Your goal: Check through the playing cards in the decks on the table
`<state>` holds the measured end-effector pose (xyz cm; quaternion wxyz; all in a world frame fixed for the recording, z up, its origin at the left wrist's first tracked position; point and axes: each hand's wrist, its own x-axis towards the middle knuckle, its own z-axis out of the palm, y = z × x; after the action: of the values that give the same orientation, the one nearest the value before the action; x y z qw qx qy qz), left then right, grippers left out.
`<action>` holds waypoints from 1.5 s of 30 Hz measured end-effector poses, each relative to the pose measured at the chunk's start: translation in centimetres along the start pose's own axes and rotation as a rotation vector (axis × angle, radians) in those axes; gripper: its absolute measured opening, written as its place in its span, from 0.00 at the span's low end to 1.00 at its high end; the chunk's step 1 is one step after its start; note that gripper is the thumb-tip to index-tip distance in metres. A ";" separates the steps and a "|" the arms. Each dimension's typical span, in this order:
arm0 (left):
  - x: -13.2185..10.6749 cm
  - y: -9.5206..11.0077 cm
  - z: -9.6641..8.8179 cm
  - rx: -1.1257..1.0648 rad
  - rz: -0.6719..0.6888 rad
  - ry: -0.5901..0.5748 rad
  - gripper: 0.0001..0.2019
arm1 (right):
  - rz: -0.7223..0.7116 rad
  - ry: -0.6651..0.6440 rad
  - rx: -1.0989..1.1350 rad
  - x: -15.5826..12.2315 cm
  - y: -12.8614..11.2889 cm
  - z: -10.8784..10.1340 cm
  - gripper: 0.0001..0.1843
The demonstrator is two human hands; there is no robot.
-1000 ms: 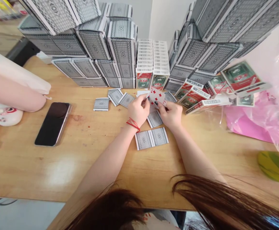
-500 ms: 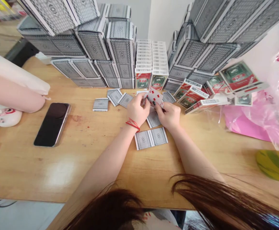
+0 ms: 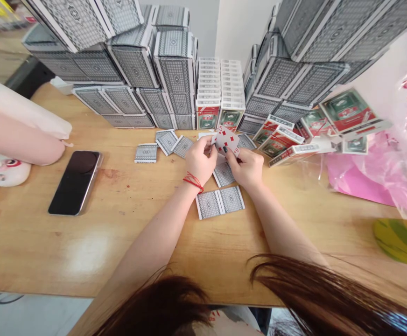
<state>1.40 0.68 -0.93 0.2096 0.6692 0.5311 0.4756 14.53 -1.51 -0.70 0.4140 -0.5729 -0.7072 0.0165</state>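
Red diamonds are shown on the face of a playing card (image 3: 226,141), which is held up just above the wooden counter (image 3: 119,242). Its left side is pinched by the left hand (image 3: 201,161), around whose wrist a red string bracelet (image 3: 192,182) is tied, and its lower right corner is gripped by the right hand (image 3: 247,170); both grips are closed on this one card. A single face-down card (image 3: 223,174) is lying directly beneath the hands, and a pair of face-down cards (image 3: 220,202) is laid side by side nearer the body. Three more grey-backed cards (image 3: 166,142) are scattered just beyond the left hand, and another face-down card (image 3: 246,141) is placed just beyond the right hand. Behind them, grey-patterned card boxes (image 3: 175,79) are stacked in high walls, with two columns of red-and-green boxes (image 3: 207,112) standing between them. Further loose boxes (image 3: 280,142) are heaped at the right, beside a pink plastic bag (image 3: 364,172). A black smartphone (image 3: 74,183) is laid on the counter at the left, well apart from the cards, and another person's forearm (image 3: 17,138) is rested near it, above a white plush toy (image 3: 9,171).
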 end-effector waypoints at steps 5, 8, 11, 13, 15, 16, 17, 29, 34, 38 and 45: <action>-0.1 0.0 -0.1 0.012 0.001 0.021 0.09 | -0.049 -0.030 -0.068 -0.1 -0.1 0.1 0.23; -0.2 0.0 0.0 0.033 0.017 0.034 0.09 | -0.061 -0.039 -0.070 -0.2 -0.1 0.2 0.23; -0.2 0.0 0.0 0.022 0.024 0.036 0.09 | -0.046 -0.019 -0.060 -0.1 -0.1 0.2 0.22; -0.1 0.0 0.0 -0.003 0.013 0.017 0.10 | -0.036 -0.005 -0.048 -0.1 0.0 0.1 0.22; -0.1 0.0 0.1 -0.027 -0.006 -0.008 0.11 | -0.032 0.008 -0.038 0.0 0.0 0.1 0.22; -0.1 0.0 0.1 -0.035 -0.015 -0.017 0.12 | -0.031 0.014 -0.035 0.0 0.0 0.1 0.22; -0.1 0.0 0.0 -0.040 -0.023 -0.023 0.12 | -0.030 0.018 -0.034 0.0 0.0 0.0 0.22; 0.0 0.1 0.0 -0.016 -0.064 0.000 0.07 | 0.032 -0.029 -0.037 0.0 0.2 0.1 0.22; 0.0 0.2 0.0 -0.012 -0.077 -0.009 0.07 | 0.080 -0.055 -0.004 0.0 0.3 0.1 0.21; 0.1 0.1 0.1 0.007 -0.096 -0.016 0.06 | 0.136 -0.055 0.042 0.1 0.3 0.2 0.22; 0.1 -0.3 0.2 -0.013 -0.109 -0.050 0.06 | 0.230 -0.083 0.128 0.3 0.2 0.0 0.21</action>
<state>1.44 0.94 -1.18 0.2528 0.6494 0.5584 0.4499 14.70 -1.17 -0.68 0.4155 -0.6214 -0.6509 0.1329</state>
